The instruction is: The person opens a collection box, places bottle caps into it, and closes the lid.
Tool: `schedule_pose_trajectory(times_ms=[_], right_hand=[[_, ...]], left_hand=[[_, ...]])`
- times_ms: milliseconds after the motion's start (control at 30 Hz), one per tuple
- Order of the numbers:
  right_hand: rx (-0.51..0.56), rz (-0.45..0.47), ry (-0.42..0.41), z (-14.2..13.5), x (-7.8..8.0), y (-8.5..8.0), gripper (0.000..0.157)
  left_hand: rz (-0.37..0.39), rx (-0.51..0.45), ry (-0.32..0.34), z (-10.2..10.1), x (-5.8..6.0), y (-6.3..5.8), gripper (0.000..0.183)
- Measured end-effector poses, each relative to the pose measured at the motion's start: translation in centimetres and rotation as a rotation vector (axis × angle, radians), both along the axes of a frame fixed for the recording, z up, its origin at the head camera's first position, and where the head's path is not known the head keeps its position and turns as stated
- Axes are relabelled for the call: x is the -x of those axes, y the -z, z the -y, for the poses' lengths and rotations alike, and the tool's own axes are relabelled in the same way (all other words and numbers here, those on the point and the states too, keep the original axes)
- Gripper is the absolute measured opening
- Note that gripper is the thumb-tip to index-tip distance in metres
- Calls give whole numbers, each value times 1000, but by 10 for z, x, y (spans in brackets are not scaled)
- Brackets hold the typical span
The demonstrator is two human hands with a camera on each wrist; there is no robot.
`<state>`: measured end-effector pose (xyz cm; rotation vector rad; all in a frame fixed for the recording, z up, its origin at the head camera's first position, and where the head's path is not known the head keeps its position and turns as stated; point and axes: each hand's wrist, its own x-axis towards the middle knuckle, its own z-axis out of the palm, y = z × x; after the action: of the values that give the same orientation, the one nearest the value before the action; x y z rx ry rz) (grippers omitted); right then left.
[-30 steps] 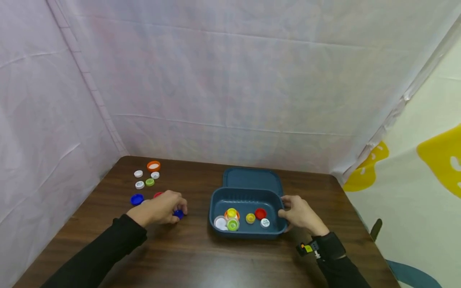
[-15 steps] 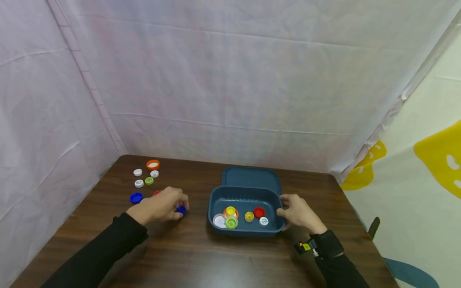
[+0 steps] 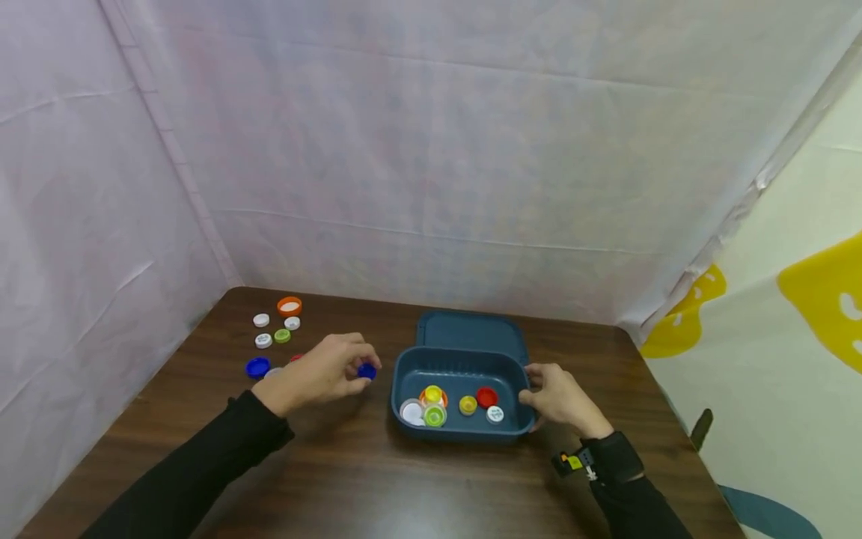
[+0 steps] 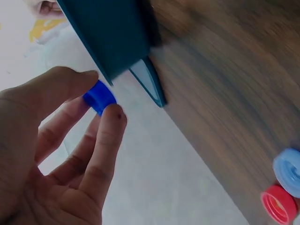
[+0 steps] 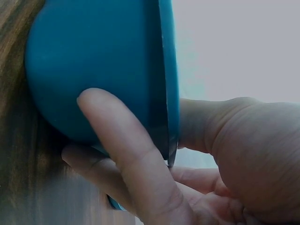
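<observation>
Between thumb and fingertip my left hand (image 3: 330, 370) pinches a small blue bottle cap (image 4: 100, 97), just left of the box and above the table. My right hand (image 3: 562, 400) grips the right wall of the blue-grey plastic box (image 3: 465, 433), thumb over the rim and fingers against the outside, as the right wrist view shows. Inside the box lie several caps: a red cap (image 3: 487, 397), a yellow cap (image 3: 468, 406), a white cap (image 3: 494, 415), a green cap (image 3: 435, 415) and others grouped at the left.
Several caps lie at the table's left, among them an orange cap (image 3: 289, 306), a green cap (image 3: 282, 336) and a larger blue cap (image 3: 258, 367). A red one is partly hidden by my left hand. The box's lid (image 3: 473, 332) lies behind the box.
My left hand has moved right and away from me, towards the box, carrying the small blue cap with it. The right hand and the box have stayed in place.
</observation>
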<state>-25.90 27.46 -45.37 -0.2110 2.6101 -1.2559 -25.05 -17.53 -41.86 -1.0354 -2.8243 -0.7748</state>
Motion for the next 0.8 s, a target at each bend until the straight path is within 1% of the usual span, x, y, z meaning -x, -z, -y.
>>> schedule_pose_trajectory(times_ms=[100, 267, 400, 500, 633, 800], right_hand=[[1, 9, 5, 0, 0, 0, 59], [-1, 12, 9, -1, 1, 1, 58], [6, 8, 19, 0, 2, 2, 57], [9, 9, 24, 0, 1, 2, 58], [6, 0, 14, 0, 0, 2, 58], [6, 1, 7, -2, 0, 1, 58]], left_hand=[[-18, -20, 20, -11, -1, -1, 21], [-9, -27, 51, -29, -2, 0, 24], [20, -24, 89, -42, -3, 1, 26], [64, -9, 108, -49, -3, 2, 28], [98, 10, 98, -54, -5, 3, 30], [94, 8, 64, -53, -5, 2, 32]])
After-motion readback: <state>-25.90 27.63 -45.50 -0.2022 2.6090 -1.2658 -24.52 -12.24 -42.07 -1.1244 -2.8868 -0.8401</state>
